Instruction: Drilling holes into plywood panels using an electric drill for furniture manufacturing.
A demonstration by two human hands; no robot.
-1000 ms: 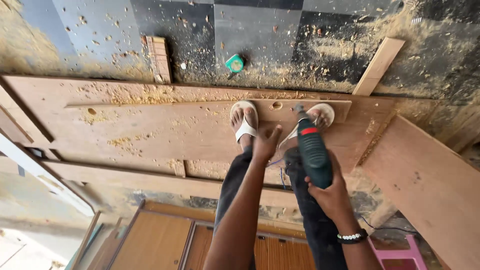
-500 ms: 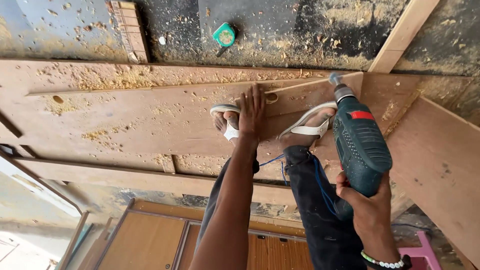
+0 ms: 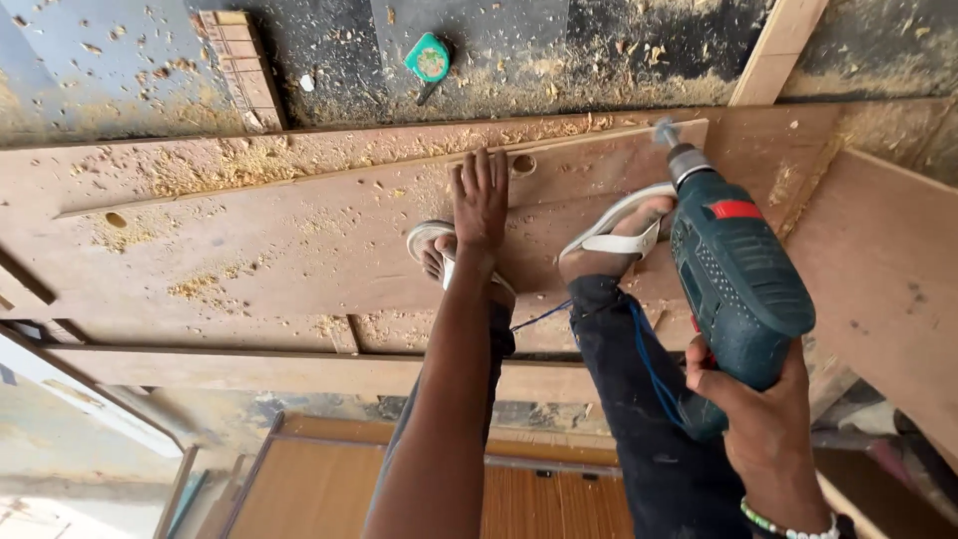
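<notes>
- The right hand [image 3: 763, 424] is clenched around the handle of the green drill [image 3: 733, 289], held off the wood with its bit [image 3: 663, 130] pointing at the far edge of the top board [image 3: 329, 240]. If the bit came down at a slant it could skate over the dusty face.
- The left hand [image 3: 481, 200] lies flat and released on that board, fingers spread, grasping nothing, its fingertips just beside a drilled hole [image 3: 522, 162]. A bit set near that hole would run close to the fingers.
- Both feet stand on the board in open sandals; the right foot [image 3: 619, 235] is right next to the drill's nose, so a slip could reach bare toes.
- Loose sawdust [image 3: 249, 160] covers the wood, which could let hand, feet or board slide under pressure.
- A blue cord [image 3: 649, 364] runs along the trouser leg near the drill and could snag.
- The top board rests on a larger board [image 3: 878, 260]; only body weight seems to pin it, so it might shift.
- A green tape measure [image 3: 429, 58] lies on the floor [image 3: 599, 40] beyond, well apart.
</notes>
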